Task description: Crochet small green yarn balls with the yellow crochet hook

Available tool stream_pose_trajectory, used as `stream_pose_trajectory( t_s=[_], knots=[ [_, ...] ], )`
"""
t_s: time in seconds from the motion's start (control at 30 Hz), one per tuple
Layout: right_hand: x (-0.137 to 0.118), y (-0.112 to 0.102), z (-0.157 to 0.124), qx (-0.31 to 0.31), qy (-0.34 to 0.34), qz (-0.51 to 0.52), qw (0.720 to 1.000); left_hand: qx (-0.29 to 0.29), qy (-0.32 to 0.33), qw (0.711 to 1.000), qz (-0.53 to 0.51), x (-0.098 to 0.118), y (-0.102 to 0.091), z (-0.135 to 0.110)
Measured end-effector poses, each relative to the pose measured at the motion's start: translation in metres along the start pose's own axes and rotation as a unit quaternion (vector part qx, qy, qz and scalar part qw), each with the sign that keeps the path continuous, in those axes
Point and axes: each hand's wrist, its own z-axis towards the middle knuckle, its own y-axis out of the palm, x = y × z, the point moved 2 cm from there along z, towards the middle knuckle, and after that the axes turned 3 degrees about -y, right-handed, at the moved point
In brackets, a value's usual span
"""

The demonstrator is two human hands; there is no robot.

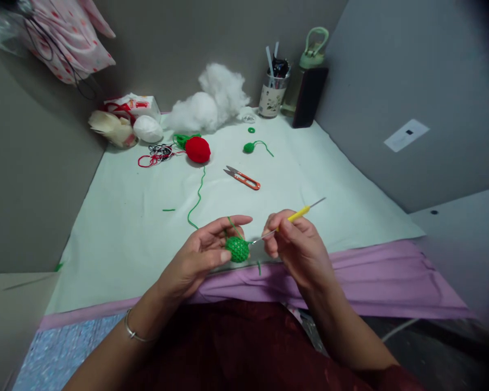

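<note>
Between the thumb and fingers of my left hand (pixel 206 251) is a small round green crochet piece (pixel 237 249). Green yarn (pixel 199 196) runs over my raised left index finger and trails back across the table toward a red ball (pixel 198 150). My right hand (pixel 299 244) grips a crochet hook (pixel 299 213) by its yellow handle. The hook's metal tip points left, at the right edge of the green piece, where a strand of yarn meets it. A short green yarn tail (pixel 259 268) shows below, between my hands.
Orange-handled thread snips (pixel 242 177) lie beyond my hands. Behind them are a small green crocheted ball (pixel 249 147), a green ring (pixel 251 130) and white stuffing (pixel 212 100). Tangled yarn (pixel 160 153) lies left. A pen cup (pixel 272 96), bottle (pixel 309 65) and dark phone-like slab (pixel 310 98) stand at back right.
</note>
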Motion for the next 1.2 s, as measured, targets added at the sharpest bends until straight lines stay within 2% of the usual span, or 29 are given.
stream_pose_trajectory(
  t_s=[0.1, 0.27, 0.37, 0.47, 0.7, 0.8, 0.9, 1.0, 1.07, 1.13, 1.2],
  knots=[
    [0.006, 0.005, -0.003, 0.001, 0.006, 0.011, 1.000, 0.024, 0.009, 0.997, 0.076, -0.002, 0.000, -0.001],
    [0.014, 0.008, -0.010, -0.010, -0.133, -0.085, 0.987, 0.068, 0.019, 0.983, 0.169, -0.001, 0.005, -0.005],
    [0.014, 0.007, -0.011, -0.026, -0.181, -0.140, 0.973, 0.081, 0.033, 0.974, 0.207, 0.002, 0.007, -0.007],
    [0.013, 0.004, -0.010, -0.044, -0.181, -0.142, 0.972, 0.082, 0.039, 0.969, 0.231, 0.005, 0.007, -0.008],
    [0.015, -0.001, -0.003, -0.086, -0.104, -0.025, 0.991, 0.061, 0.047, 0.962, 0.262, 0.011, 0.005, -0.006],
    [0.013, -0.003, -0.002, -0.109, -0.106, -0.038, 0.988, 0.059, 0.052, 0.958, 0.277, 0.013, 0.005, -0.005],
    [0.006, -0.006, -0.002, -0.124, -0.136, -0.104, 0.977, 0.067, 0.054, 0.951, 0.298, 0.013, 0.005, -0.006],
    [-0.007, -0.006, -0.004, -0.150, -0.186, -0.215, 0.947, 0.079, 0.062, 0.942, 0.321, 0.014, 0.005, -0.006],
    [-0.015, -0.003, -0.005, -0.174, -0.234, -0.293, 0.910, 0.084, 0.071, 0.936, 0.334, 0.015, 0.005, -0.006],
    [-0.019, 0.002, -0.008, -0.190, -0.296, -0.376, 0.857, 0.098, 0.077, 0.932, 0.342, 0.014, 0.006, -0.005],
    [-0.019, 0.006, -0.011, -0.187, -0.363, -0.468, 0.784, 0.127, 0.080, 0.930, 0.335, 0.012, 0.007, -0.004]
  ],
)
